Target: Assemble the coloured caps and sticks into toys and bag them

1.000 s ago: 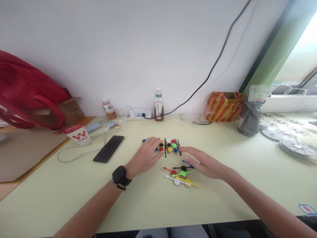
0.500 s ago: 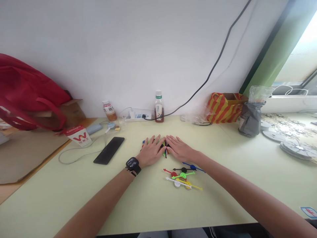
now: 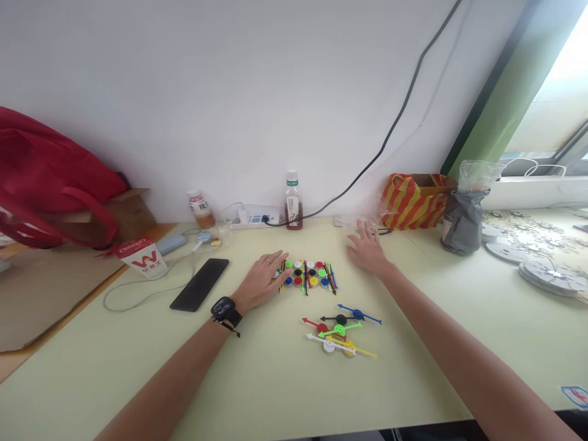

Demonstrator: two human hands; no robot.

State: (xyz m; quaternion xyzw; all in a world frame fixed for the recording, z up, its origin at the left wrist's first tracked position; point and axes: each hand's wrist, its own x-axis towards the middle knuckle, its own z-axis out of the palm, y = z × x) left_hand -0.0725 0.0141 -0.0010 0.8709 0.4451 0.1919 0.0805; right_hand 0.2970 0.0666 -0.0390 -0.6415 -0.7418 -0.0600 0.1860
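My left hand (image 3: 261, 280) lies flat at the left side of a cluster of small coloured round bases (image 3: 297, 272) and narrow arrow spinners (image 3: 305, 278). Its fingers are stretched out, with the fingertips over the cluster's left edge. Farther right, my right hand (image 3: 367, 250) reaches toward the wall, fingers apart, at a crumpled clear plastic bag (image 3: 356, 223); whether it touches the bag I cannot tell. Between my forearms lies a loose group of assembled arrow spinners: blue (image 3: 358, 314), black (image 3: 341, 320), red (image 3: 322, 329), green (image 3: 340, 331), white (image 3: 329, 346) and yellow (image 3: 350, 349).
A black phone (image 3: 199, 284), a red-and-white box (image 3: 143, 258) and a cable lie to the left. Against the wall stand two bottles (image 3: 294, 202) and a power strip (image 3: 257, 217). A striped paper bag (image 3: 416, 202), a grey bag (image 3: 463, 220) and grey discs (image 3: 554, 277) are on the right.
My hands have parted from over the cluster, uncovering it. The left slid left to its edge; the right moved right and away toward the plastic bag. The spinner group stayed put.
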